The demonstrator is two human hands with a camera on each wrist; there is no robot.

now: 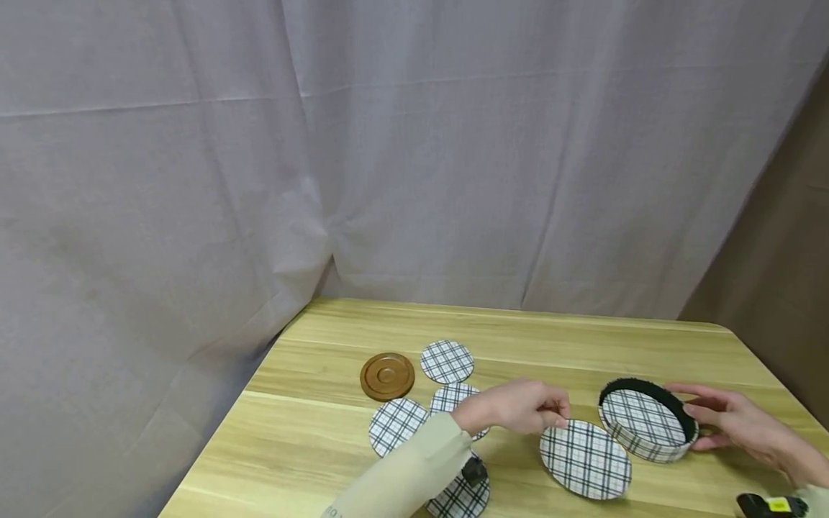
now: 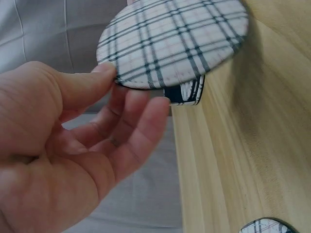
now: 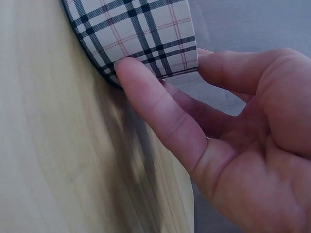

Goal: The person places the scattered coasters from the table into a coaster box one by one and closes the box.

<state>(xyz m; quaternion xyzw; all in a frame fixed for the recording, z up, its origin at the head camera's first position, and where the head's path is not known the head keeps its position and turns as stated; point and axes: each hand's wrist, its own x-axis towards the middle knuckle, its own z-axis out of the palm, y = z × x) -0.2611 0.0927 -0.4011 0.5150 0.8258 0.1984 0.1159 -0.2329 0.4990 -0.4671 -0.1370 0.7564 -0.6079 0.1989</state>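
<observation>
Head view: the left hand [image 1: 518, 407] pinches the edge of a plaid coaster [image 1: 585, 460] above the wooden table [image 1: 324, 432], just beside the round plaid holder [image 1: 646, 421], which the right hand [image 1: 738, 428] grips by its wall. Left wrist view: thumb and fingers [image 2: 141, 121] pinch the coaster's rim. Right wrist view: thumb and fingers [image 3: 160, 107] curl round the holder's wall.

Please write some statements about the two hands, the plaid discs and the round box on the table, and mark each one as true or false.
1. The left hand pinches a plaid disc at its edge. True.
2. The right hand holds the brown wooden coaster. False: it holds the plaid round box.
3. The box already has a plaid disc inside. True.
4. The wooden coaster lies inside the box. False: it lies on the table, apart from both hands.
</observation>
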